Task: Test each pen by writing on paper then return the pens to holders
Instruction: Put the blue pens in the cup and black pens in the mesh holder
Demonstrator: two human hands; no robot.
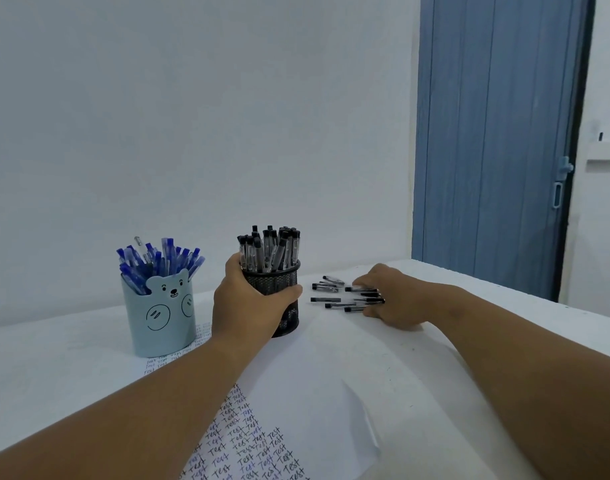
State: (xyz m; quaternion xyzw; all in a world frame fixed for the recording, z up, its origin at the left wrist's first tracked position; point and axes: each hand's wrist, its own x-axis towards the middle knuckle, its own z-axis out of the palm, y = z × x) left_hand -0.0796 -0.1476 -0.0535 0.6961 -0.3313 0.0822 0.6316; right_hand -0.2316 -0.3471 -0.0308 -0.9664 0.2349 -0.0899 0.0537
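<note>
My left hand is wrapped around a black mesh holder full of black-capped pens at the table's middle. To its left stands a light blue bear-faced holder packed with blue pens. Right of the mesh holder, several loose black pens lie on the white surface. My right hand rests on that pile with its fingers closed over a few of them. White paper covered with handwritten "Test" words lies in front, partly under my left forearm.
The white table runs against a white wall. Its far right edge stands near a blue folding door. A small white shelf hangs on the wall beyond the door.
</note>
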